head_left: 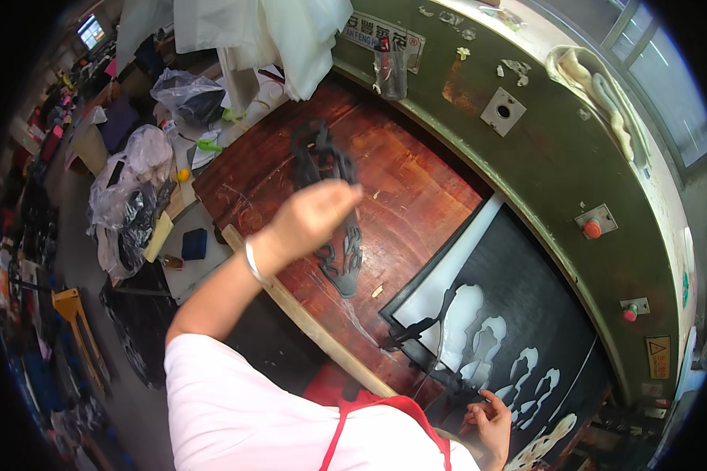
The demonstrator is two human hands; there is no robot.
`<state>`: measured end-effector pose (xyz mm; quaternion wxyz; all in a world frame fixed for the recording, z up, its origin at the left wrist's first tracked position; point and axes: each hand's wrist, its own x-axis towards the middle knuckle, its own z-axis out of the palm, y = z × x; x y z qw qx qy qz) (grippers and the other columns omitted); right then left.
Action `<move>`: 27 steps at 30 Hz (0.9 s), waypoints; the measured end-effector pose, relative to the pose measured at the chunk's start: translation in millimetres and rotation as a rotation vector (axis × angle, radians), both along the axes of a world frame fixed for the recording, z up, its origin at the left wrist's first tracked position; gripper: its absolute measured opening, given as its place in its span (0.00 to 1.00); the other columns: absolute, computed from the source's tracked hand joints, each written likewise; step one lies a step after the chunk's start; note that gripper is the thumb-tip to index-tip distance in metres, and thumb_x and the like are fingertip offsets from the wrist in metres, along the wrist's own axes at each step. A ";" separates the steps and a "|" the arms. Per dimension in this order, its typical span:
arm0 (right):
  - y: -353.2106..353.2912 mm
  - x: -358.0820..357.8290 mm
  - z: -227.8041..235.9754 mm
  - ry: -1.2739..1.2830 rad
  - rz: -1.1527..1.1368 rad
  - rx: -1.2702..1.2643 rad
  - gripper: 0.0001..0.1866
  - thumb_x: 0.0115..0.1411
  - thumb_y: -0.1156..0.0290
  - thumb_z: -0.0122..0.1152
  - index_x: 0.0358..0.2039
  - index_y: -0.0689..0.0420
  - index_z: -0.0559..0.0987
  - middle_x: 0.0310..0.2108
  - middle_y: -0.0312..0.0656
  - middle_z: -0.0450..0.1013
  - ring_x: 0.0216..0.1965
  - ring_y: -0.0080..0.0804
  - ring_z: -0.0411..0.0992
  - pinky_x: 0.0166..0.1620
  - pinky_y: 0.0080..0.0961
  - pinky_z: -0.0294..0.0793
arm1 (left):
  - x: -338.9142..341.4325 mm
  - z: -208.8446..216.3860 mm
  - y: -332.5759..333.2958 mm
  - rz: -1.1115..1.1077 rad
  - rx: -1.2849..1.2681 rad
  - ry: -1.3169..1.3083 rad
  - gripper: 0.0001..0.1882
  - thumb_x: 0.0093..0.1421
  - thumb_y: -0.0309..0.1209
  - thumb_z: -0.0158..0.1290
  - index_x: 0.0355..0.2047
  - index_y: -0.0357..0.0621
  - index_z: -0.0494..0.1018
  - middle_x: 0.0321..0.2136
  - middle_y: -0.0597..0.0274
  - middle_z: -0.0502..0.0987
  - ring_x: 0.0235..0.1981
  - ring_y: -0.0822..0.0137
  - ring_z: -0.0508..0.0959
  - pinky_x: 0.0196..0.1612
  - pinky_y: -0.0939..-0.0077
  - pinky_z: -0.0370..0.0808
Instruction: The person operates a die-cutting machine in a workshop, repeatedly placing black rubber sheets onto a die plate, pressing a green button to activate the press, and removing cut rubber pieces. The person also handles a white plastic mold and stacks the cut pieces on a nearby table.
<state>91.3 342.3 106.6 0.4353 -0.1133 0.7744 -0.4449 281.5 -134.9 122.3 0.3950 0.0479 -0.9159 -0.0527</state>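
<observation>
A reddish-brown cutting board (401, 180) lies in front of me. My left hand (318, 216) is over it, blurred and closed, with its fingertips hidden. Under and beyond that hand is a dark, openwork piece shaped like a shoe upper (322, 153), its far part blurred. Another dark cut-out piece (342, 275) shows on the near side of the hand, flat on the board. Further right lies a black sheet (526, 290) with shoe-part holes cut through it, white showing in them. My right hand (491, 424) is at its near edge, fingers partly bent and apart, nothing visible in it.
A green machine beam (463, 94) crosses behind the board, with a red button (592, 228) and a clear cup (390, 72) on it. Plastic bags (137, 177) crowd a side table at left. A wooden rail (314, 318) edges the board nearest me.
</observation>
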 end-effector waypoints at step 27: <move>215.1 -71.0 -111.3 1.809 -0.297 0.961 0.30 0.56 0.43 0.53 0.40 0.61 0.81 0.34 0.66 0.73 0.40 0.69 0.68 0.42 0.64 0.64 | -87.2 -88.1 233.2 -0.193 1.241 -0.268 0.13 0.65 0.38 0.46 0.34 0.39 0.68 0.20 0.58 0.76 0.23 0.65 0.77 0.25 0.67 0.71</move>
